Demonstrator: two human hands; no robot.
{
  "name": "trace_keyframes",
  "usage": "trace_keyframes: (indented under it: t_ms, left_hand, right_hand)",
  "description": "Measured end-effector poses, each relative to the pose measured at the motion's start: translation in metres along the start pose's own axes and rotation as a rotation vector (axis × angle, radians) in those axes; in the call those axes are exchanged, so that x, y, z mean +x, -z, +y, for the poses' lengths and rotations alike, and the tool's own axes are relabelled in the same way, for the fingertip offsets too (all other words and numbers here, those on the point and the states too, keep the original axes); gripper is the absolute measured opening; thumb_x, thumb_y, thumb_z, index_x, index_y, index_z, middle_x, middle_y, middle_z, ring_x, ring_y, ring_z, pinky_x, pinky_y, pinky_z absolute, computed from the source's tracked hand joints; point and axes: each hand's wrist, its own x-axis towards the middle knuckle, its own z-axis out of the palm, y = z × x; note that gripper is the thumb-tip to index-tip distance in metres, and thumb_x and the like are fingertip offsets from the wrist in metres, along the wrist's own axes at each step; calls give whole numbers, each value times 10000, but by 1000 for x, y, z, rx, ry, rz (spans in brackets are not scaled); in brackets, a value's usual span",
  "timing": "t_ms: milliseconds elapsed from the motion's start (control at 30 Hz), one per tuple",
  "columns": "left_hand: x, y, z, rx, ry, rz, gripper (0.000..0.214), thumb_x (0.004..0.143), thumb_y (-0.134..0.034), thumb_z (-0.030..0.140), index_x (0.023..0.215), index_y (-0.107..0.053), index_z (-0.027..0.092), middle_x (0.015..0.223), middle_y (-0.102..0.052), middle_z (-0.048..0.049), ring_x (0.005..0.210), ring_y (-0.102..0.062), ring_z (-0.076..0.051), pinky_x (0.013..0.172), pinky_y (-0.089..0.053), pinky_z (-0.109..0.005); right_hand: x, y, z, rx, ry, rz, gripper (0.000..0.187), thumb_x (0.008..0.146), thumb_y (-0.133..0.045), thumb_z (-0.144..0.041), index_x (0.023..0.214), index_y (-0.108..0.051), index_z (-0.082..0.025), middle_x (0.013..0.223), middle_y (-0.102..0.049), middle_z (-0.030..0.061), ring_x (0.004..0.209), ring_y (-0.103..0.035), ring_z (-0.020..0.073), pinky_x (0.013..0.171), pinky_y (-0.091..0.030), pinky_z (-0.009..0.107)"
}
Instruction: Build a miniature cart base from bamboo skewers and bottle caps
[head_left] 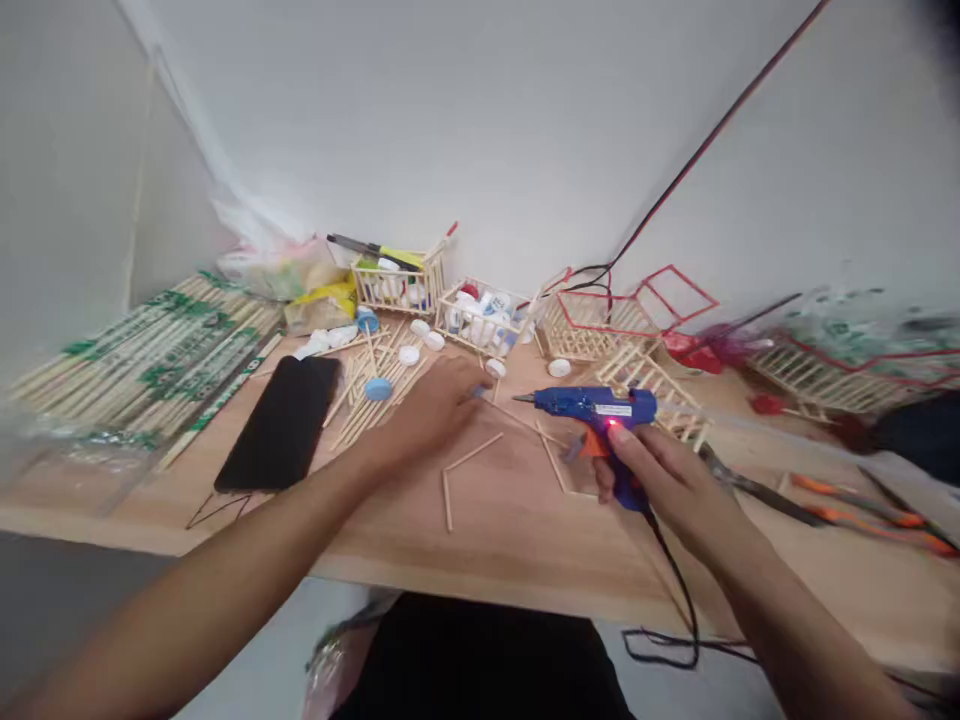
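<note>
The right hand point(679, 485) is wrapped around the handle of a blue glue gun point(581, 402), thumb along its upper rear beside a glowing red light, the nozzle pointing toward the left hand. The left hand point(435, 405) is bent over the tabletop point(390, 535), near the gun's tip but apart from it. A thin stick point(517, 412) runs from beside its fingertips toward the orange trigger; the view is blurred there, so I cannot fairly tell whether those fingers pinch it or merely lie next to it. A bent pair of sticks point(447, 485) lies on the near side of the left hand, well clear of it. The left hand partly covers the bundle of loose sticks point(382, 385). The gun's handle is mostly hidden by the right hand, and both forearms are cut off below.
</note>
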Motion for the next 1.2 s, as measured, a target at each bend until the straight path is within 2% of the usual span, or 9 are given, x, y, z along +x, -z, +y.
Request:
trace_keyframes:
  t_ms: [133,367,600,1200]
  left_hand:
    - [2,-1,6,3,48,-13,272,792,-533,78,1029,-637,163,1012,-646,-60,949,-560,-183,883,-434,-335]
    - [2,-5,2,-29,80,-20,308,780,-513,83,1043,-648,171,917,-643,-44,862,-569,-173,781,-445,-299]
    - [3,-7,0,-33,87,-15,292,800,-525,102,1054,-652,169,963,-654,-55,923,-579,-184,832,-451,-323]
    - [4,-7,2,-26,123,-16,299,804,-565,110,1078,-662,180,981,-671,-56,944,-590,-186,865,-459,-340]
  right_hand:
    - [8,-3,2,-129,43,64,514,950,-340,-539,596,-512,-207,574,-559,7,575,-519,140,602,-378,288]
    - [13,-8,8,-292,46,129,490,925,-346,-576,609,-451,-216,544,-519,0,535,-493,147,549,-347,288]
    - [20,-12,5,-405,110,149,476,915,-338,-582,630,-448,-218,549,-522,9,524,-492,156,524,-329,280]
    - [23,-12,7,-459,177,172,406,925,-366,-529,694,-473,-213,582,-535,9,523,-484,152,510,-318,272]
